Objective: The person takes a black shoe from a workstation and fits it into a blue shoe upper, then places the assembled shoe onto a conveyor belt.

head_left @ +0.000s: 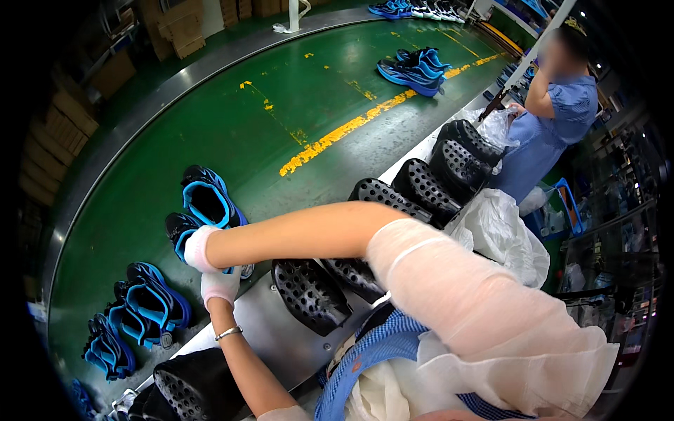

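Nearest, a perforated black shoe mould (184,384) is seen at the lower left on the grey desk (270,330), and a second mould (309,293) lies just beyond it. Between them the left hand (220,286), gloved in white, is raised from the desk edge; its grip is curled under the right wrist, but whether anything is pinched in it cannot be told. Just above it the right hand (196,248), also gloved, is laid on the heel of a blue and black shoe (210,210) that stands on the green conveyor belt (232,126) right beside the desk; the fingers are hidden behind the shoe, so its grip cannot be told to be clenched or released.

To the left on the belt, two more blue shoes (144,305) are set close together, already laid down. Farther right, a row of black moulds (435,172) is stacked along the desk beside crumpled white plastic bags (502,231). Far along the belt, another blue pair (414,70) is carried, with more shoes at the far end. At the far right a co-worker in a blue shirt (554,119) is stood at the desk.

By this evidence, several shoes are judged placed, the one under the hands being handled, and the empty moulds suggest further work left.
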Action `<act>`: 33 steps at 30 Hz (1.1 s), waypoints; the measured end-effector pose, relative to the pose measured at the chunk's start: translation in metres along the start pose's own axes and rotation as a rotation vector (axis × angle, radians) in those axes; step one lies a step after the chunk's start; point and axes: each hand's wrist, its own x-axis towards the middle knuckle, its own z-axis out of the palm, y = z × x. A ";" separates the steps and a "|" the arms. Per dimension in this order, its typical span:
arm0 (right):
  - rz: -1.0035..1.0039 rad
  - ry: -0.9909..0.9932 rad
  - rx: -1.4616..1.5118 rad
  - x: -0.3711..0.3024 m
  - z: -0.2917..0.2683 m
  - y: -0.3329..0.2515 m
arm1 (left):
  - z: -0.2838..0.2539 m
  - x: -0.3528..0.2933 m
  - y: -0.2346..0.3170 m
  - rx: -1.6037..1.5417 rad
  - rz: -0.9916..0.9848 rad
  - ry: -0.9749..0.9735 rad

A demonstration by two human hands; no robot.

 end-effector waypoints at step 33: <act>-0.227 0.496 0.374 -0.346 0.010 0.106 | -0.012 0.029 0.017 -0.053 0.379 0.440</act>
